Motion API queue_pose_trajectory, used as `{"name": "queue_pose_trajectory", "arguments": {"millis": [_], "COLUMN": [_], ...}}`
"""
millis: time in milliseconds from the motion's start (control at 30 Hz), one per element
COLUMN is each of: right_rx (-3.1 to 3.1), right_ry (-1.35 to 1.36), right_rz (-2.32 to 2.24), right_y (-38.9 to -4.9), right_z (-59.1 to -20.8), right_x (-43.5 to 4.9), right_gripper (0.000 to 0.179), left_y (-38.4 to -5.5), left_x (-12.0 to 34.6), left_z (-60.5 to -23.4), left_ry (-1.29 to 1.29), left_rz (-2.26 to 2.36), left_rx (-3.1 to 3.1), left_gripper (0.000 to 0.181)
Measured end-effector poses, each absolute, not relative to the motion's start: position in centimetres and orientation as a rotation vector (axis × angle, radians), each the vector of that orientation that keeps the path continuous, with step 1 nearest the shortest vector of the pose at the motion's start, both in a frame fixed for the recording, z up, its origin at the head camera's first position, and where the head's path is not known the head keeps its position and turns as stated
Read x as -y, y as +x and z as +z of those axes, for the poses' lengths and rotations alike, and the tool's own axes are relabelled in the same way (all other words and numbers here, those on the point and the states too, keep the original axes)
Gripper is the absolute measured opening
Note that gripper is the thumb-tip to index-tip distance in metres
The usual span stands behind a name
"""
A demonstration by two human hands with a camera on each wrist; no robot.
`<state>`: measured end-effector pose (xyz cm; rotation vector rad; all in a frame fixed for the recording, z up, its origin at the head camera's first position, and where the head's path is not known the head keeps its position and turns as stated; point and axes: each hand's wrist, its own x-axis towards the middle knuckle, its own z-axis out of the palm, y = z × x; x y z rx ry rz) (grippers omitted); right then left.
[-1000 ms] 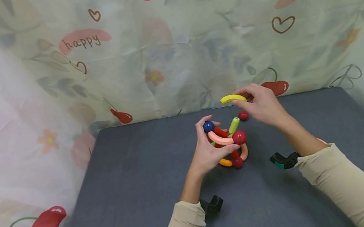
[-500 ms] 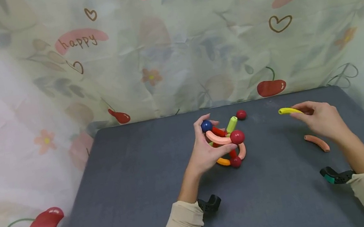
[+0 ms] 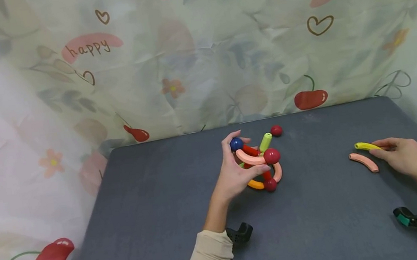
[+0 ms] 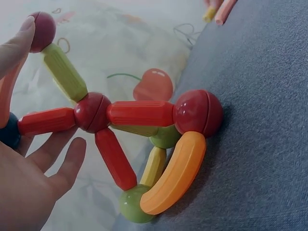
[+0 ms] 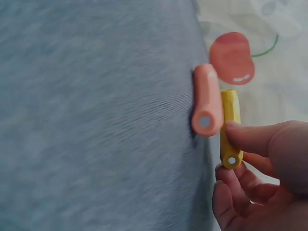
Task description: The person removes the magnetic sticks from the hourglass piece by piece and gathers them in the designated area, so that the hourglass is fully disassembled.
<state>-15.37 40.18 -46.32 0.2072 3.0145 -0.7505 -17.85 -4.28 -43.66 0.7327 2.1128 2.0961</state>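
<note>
My left hand (image 3: 234,175) grips a structure of magnetic rods and balls standing on the table, thumb near its crimson ball (image 3: 271,156) and fingers by the blue ball (image 3: 236,144). In the left wrist view, red rods (image 4: 140,113) meet at a central red ball (image 4: 92,112), and a curved orange rod (image 4: 175,175) joins a crimson ball to a green ball (image 4: 134,204). Far to the right, my right hand (image 3: 407,156) pinches a curved yellow rod (image 3: 366,146) between thumb and fingers. Beside it lies a curved pink rod (image 3: 363,162) on the table.
A loose red ball (image 3: 276,130) sits near the back edge, behind the structure. The dark grey table (image 3: 157,224) reaches to a printed cloth (image 3: 215,59) at the back and left. Black wrist straps (image 3: 412,218) show on both arms.
My right hand has carried the yellow rod from beside the structure to the right, then lower, near the pink rod. The left hand keeps its hold on the structure.
</note>
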Motion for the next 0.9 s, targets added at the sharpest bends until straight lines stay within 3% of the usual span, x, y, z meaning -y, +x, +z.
{"name": "queue_pose_trajectory", "arguments": {"millis": [200,367,567,733,900], "right_rx": [-3.056,-3.202,-3.205,-3.048,-2.807], "right_ry": [0.151,0.064,-0.377,-0.906,-1.090], "right_rz": [-0.732,-0.840,-1.202,-1.374,-1.426], "right_y": [-15.3,-15.3,-14.9,-15.4,-16.0], "right_z": [-47.0,-45.4,-41.0,-38.6,-38.2], "right_x": [-39.9,-36.9,-29.5,-23.2,-19.6], "right_gripper": [0.049,0.034,0.020,0.038,0.040], "left_y": [-17.9,-18.0,-18.0,-18.0,-18.0], "left_x": [4.7,4.9,5.0,5.0,4.9], "left_z": [-43.6,-43.7,-43.6,-43.6,-43.6], "left_ry": [0.774,0.786,0.777,0.759,0.774], "left_rz": [2.065,2.046,2.054,2.074,2.047], "left_rx": [-2.143,-2.161,-2.159,-2.146,-2.171], "left_gripper": [0.092,0.091,0.088,0.084,0.081]}}
